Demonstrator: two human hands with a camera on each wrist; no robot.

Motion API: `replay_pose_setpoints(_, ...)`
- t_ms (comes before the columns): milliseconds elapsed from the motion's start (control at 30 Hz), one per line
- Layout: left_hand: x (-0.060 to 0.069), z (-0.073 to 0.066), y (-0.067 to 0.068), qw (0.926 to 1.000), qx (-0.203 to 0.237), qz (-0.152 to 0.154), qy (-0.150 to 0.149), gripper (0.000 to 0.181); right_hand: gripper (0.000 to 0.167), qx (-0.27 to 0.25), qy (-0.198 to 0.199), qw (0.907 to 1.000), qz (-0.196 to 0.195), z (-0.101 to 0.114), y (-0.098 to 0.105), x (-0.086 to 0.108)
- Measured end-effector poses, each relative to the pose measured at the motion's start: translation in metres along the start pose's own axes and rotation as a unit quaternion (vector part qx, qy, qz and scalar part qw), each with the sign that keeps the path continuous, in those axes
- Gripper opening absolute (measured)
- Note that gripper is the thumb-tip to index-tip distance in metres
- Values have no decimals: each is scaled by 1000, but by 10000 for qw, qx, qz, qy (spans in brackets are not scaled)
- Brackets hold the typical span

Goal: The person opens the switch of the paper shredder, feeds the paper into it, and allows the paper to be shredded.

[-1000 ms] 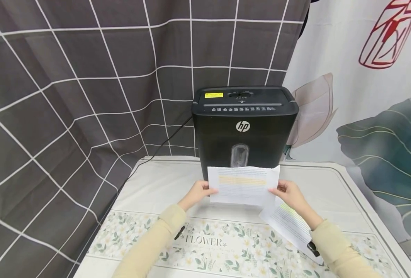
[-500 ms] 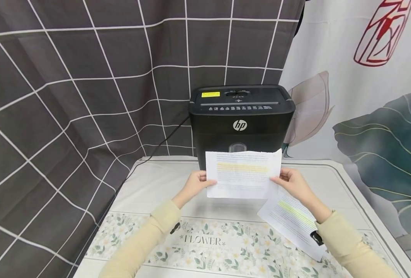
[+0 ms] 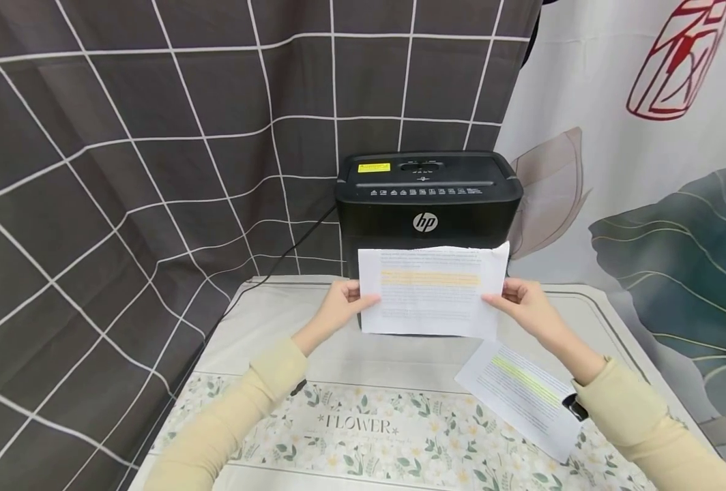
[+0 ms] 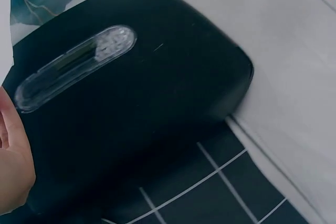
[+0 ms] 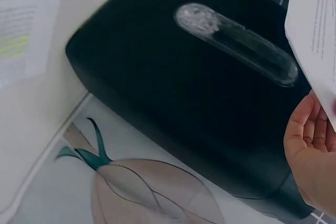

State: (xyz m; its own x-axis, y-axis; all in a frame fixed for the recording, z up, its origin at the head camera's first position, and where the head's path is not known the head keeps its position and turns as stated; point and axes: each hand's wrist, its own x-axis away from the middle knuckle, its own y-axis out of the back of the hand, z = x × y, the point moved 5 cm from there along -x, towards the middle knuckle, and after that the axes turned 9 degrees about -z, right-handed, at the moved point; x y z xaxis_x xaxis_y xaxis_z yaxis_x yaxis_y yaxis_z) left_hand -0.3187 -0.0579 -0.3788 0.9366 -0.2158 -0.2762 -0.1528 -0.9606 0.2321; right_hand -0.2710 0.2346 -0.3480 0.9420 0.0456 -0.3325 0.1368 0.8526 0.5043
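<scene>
A printed sheet of paper (image 3: pixel 430 310) with orange-highlighted lines is held upright by its two side edges. My left hand (image 3: pixel 342 303) pinches the left edge, thumb in front. On the opposite edge my right hand (image 3: pixel 525 307) pinches in the same way. Behind the sheet stands a black HP paper shredder (image 3: pixel 369 221), its lower front hidden in the head view. The shredder's window (image 4: pixel 113 43) shows white shreds in the left wrist view. Lying on the table at the right is a second printed sheet (image 3: pixel 523 399) with yellow-green highlighting, below my right hand.
The table (image 3: pixel 314 436) has a floral cover with "FLOWER" printed on it. A black power cord (image 3: pixel 277 262) runs left from the shredder. A dark checked curtain (image 3: pixel 215 170) hangs behind and left, a patterned white one (image 3: pixel 584 82) at the right.
Both hands have raised the orange-highlighted sheet up along the shredder's front, and it now covers the window in the head view. The sheet on the table has stayed in place.
</scene>
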Motion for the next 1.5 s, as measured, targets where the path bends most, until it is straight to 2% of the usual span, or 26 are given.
replay_pose_setpoints(67,-2,-3,3,9999,-69,7,-91,28,30,-17,110,9999,-15,7,3,-3)
replay_pose_setpoints(233,-7,-24,13,9993,-198,-49,-300,26,30,106,237,9997,5,24,14,-11)
replay_pose_setpoints(333,-13,-38,18,9986,-318,-79,-418,25,32,-80,245,9996,62,35,21,-17)
replay_pose_setpoints(500,-30,-60,25,9980,-408,13,-483,27,34,-347,271,9990,31,49,31,-28)
replay_pose_setpoints(667,-49,-86,30,9976,-382,-5,-571,29,38,-256,409,9988,-80,60,44,-41)
replay_pose_setpoints(833,-63,-103,37,9971,-422,-29,-635,29,35,-125,409,9986,-317,76,58,-57)
replay_pose_setpoints(1000,-75,-123,45,9940,-572,-52,-928,26,19,-120,470,9974,-531,95,70,-76)
replay_pose_setpoints(1133,-89,-144,51,9925,-539,-81,-1091,24,26,-129,675,9964,-492,110,80,-92)
replay_pose_setpoints(1300,-110,-162,57,9906,-640,-282,-1173,25,40,-106,901,9949,-433,120,87,-111)
replay_pose_setpoints(1500,-133,-169,58,9857,-718,-761,-1319,25,34,19,976,9906,-960,127,93,-132)
